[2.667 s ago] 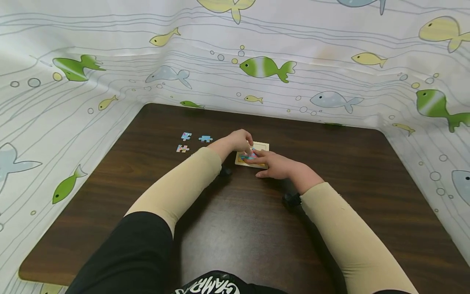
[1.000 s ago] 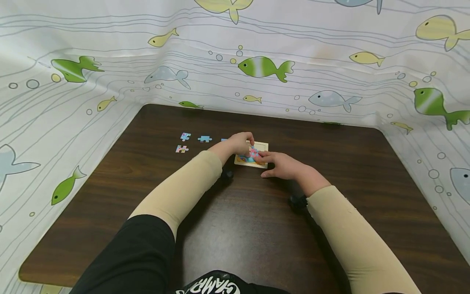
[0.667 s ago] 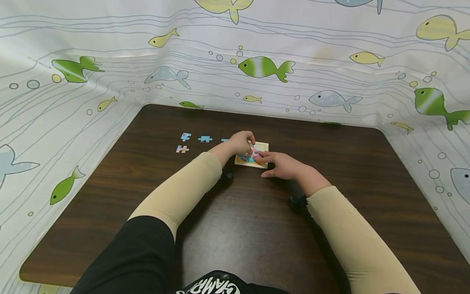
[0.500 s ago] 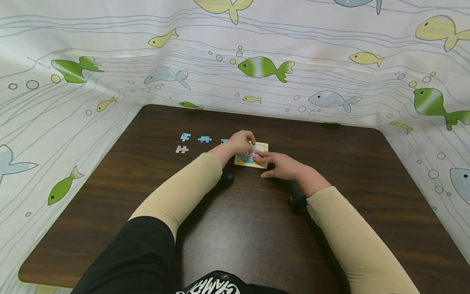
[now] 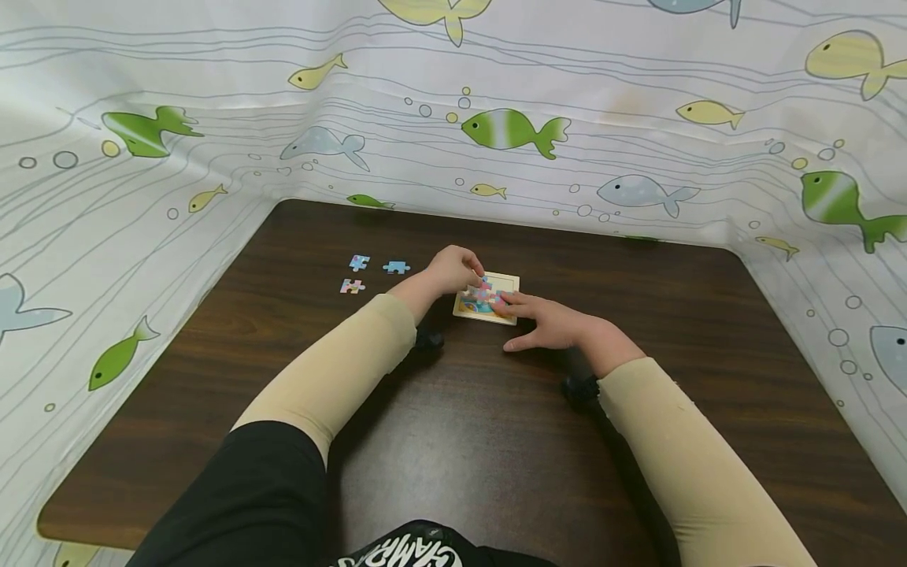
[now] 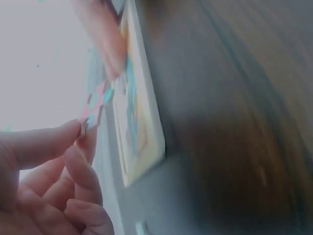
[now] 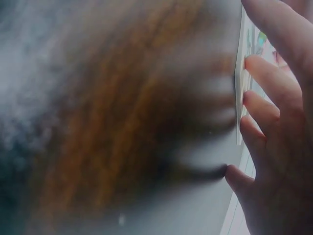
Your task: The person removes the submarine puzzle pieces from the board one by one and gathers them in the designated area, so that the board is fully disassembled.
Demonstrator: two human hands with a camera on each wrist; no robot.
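Two bare hands work over a small wooden puzzle tray point(image 5: 505, 281) that lies flat on a dark wood-grain tabletop point(image 5: 453, 472), beyond its centre as seen from the head. The left hand point(image 5: 452, 270), above the tray's left side, grasps a pink-and-turquoise jigsaw piece point(image 6: 94, 106), pinching one end between thumb and finger; the left wrist view shows this piece tilted, its free end toward the tray. Whether the piece touches the tray cannot be told. The right hand point(image 5: 551, 322) grips nothing: its fingers extend over the near right part of the tray, and its thumb is spread apart on the side nearer the body. In the right wrist view, fingertips meet the tray's edge. Inside the pale rim, interlocked puzzle pieces point(image 5: 480, 305) in blue, pink and orange form part of a picture, partly hidden by the hands. Left of the left hand, three loose pieces lie apart from one another on the tabletop: a blue-and-pink piece point(image 5: 359, 262), a mostly blue piece point(image 5: 397, 268) to its right, and a pink-and-yellow piece point(image 5: 352, 287) nearer the body. Beige sleeves point(image 5: 333, 370) cover both forearms. A white sheet point(image 5: 411, 173) printed with fish, bubbles and wavy lines stands behind the table.
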